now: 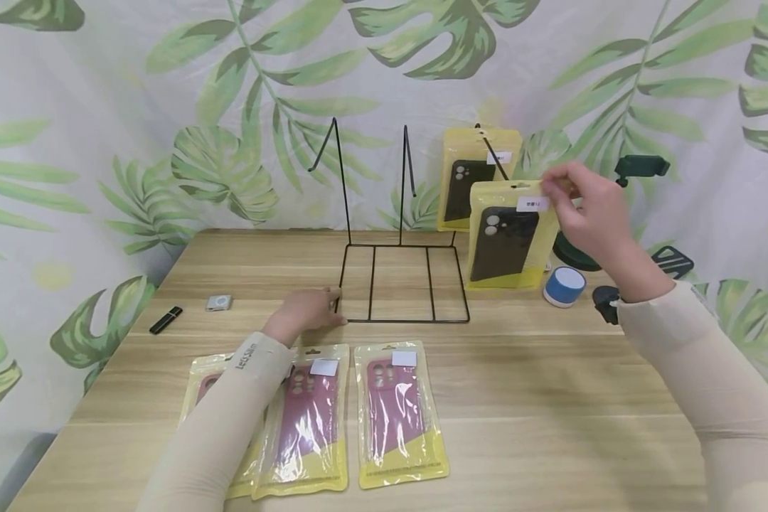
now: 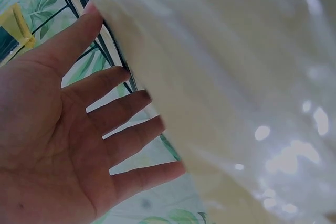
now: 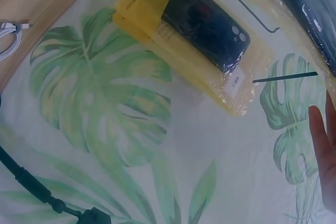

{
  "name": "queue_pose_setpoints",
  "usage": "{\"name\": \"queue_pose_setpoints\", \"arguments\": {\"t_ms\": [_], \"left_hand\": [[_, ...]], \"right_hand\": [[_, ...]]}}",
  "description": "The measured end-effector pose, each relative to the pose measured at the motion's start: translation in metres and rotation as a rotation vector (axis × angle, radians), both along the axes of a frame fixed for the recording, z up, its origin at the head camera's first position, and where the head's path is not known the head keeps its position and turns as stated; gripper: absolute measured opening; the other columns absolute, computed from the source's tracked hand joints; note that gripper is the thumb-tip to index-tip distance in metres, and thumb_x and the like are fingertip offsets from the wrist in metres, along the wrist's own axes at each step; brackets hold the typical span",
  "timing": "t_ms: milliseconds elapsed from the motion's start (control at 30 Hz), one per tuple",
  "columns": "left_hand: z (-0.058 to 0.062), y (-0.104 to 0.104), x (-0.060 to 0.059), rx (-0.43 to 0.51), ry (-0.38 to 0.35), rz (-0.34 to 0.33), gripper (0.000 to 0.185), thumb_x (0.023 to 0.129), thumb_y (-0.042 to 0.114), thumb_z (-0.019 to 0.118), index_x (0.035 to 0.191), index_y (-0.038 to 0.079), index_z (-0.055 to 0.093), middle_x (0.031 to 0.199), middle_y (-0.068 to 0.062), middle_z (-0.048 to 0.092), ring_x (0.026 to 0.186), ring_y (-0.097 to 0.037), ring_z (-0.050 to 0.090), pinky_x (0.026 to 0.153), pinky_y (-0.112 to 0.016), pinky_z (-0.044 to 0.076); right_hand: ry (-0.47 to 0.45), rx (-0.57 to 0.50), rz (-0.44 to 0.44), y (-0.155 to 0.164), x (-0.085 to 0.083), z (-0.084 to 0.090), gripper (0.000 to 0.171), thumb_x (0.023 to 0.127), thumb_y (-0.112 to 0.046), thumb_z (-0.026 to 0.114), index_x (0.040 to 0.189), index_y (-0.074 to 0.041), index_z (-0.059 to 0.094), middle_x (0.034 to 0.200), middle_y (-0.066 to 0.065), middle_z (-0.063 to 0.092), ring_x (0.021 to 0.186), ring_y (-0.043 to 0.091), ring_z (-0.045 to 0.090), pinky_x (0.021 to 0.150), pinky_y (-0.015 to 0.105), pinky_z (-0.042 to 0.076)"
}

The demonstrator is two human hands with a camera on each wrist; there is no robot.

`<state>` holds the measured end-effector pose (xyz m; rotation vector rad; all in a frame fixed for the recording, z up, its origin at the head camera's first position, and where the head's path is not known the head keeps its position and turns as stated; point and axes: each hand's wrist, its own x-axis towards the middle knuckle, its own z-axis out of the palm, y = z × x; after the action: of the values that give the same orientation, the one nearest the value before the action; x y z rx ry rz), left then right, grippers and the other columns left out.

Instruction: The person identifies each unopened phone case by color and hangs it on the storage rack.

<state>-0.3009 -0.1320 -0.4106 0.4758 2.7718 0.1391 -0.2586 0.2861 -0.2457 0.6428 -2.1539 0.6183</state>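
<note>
A black wire rack (image 1: 402,284) with upright hooks stands mid-table. My left hand (image 1: 307,313) lies flat on the wood, its straight fingers touching the rack's front-left corner; in the left wrist view the palm (image 2: 68,129) is spread, with rack wires (image 2: 113,51) behind it. My right hand (image 1: 582,210) is raised at the rack's right side. It pinches the top corner of a yellow packet with a black phone case (image 1: 510,238). Behind it, a second such packet (image 1: 473,181) (image 3: 205,24) hangs on the right hook. The hook's tip (image 3: 286,77) shows bare beside my fingers (image 3: 326,150).
Three yellow packets with dark-pink cases (image 1: 397,412) (image 1: 310,419) (image 1: 208,387) lie near the front edge, one partly under my left arm. A black USB stick (image 1: 166,320) and a small silver device (image 1: 219,303) sit left. A blue speaker (image 1: 564,286) and black stands (image 1: 640,167) crowd the right.
</note>
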Motion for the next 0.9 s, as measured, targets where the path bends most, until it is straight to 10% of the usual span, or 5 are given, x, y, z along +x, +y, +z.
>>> {"name": "queue_pose_setpoints", "arguments": {"t_ms": [633,900], "left_hand": [[0.0,0.0,0.001,-0.001,0.001,0.005,0.076,0.094,0.047,0.063,0.154,0.011,0.035,0.158,-0.021,0.033,0.141,-0.046,0.038,0.113,-0.062,0.034],[-0.001,-0.002,0.0,-0.003,0.009,0.001,0.075,0.094,0.047,0.063,0.154,0.011,0.036,0.158,-0.02,0.034,0.141,-0.045,0.038,0.114,-0.061,0.034]], "right_hand": [[-0.061,0.016,-0.093,-0.012,-0.043,-0.005,0.017,0.1,-0.014,0.057,0.103,0.0,0.066,0.08,0.014,0.067,0.066,-0.01,0.041,0.065,0.011,0.037],[-0.235,0.01,-0.18,-0.018,-0.066,0.0,0.031,0.104,-0.028,0.049,0.114,-0.003,0.063,0.095,0.016,0.069,0.08,0.03,0.062,0.071,0.033,0.045]]}}
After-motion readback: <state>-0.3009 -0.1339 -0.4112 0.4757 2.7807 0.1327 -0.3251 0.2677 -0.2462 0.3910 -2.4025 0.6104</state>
